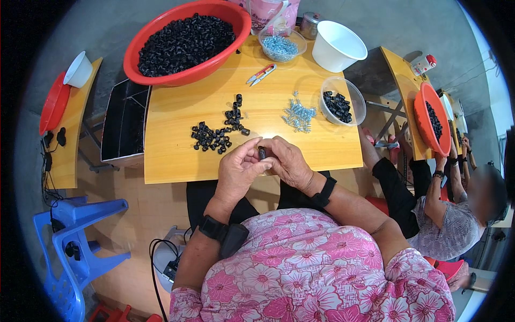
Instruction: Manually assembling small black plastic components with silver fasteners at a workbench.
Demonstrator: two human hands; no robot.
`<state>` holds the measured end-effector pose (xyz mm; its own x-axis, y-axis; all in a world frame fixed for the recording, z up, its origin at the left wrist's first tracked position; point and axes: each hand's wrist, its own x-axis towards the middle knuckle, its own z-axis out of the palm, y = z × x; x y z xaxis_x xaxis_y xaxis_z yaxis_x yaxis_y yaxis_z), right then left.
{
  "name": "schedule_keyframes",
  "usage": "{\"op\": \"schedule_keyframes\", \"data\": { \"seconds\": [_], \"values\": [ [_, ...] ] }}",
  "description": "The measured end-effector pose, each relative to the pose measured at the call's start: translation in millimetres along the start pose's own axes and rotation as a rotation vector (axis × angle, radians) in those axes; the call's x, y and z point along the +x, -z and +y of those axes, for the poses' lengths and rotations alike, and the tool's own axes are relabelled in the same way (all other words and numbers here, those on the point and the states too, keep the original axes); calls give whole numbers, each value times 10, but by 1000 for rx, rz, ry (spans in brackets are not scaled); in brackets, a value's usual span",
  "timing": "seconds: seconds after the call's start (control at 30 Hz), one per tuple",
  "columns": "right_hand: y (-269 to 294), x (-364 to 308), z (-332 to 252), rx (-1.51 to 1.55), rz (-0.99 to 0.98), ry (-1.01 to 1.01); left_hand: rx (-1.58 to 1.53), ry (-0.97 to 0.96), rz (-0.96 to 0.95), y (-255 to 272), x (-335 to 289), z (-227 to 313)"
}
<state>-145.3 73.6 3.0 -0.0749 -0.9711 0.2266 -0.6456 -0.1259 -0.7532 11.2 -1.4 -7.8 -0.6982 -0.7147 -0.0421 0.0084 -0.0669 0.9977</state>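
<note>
From a distance, I start at the upper left of the frame, where a red basin (185, 79) heaped with black parts sits at the table's (171, 118) far edge, probably to keep the bulk supply out of the working area. Left of centre, a loose cluster of black parts (203, 134) lies nearer, I judge for easy picking. At the centre, my left hand (238, 166) and right hand (289, 162) meet at the table's near edge, thumbs and fingertips closed around one small black piece (262, 153), presumably to steady it from both sides. Right of centre, pale blue coils (299, 116) lie spread, likely so that single ones lift easily. Further right, a clear bowl (359, 103) gathers more black parts. The held piece looks dark, short and roughly cylindrical, slightly shiny; my fingers hide its finer detail.
</note>
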Motion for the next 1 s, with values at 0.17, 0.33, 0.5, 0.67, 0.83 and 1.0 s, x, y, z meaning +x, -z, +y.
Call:
{"op": "schedule_keyframes", "data": {
  "seconds": [0.17,0.33,0.5,0.67,0.83,1.0],
  "values": [
    [-7,-12,49,71,51,55,21,-2,-16,8,10,-37],
    [-6,-12,103,52,51,100,2,15,-17,-1,15,12],
    [-39,-24,133,122,49,60,-26,-15,6,-22,20,-12],
    [-15,-25,92,80,16,-15,18,10,-5,-38,31,10],
    [103,38,-75,47,-89,-173,99,1,-1,-30,38,16],
    [452,82,110,-56,314,69,70,29,33,-47,-9,74]
  ]
}}
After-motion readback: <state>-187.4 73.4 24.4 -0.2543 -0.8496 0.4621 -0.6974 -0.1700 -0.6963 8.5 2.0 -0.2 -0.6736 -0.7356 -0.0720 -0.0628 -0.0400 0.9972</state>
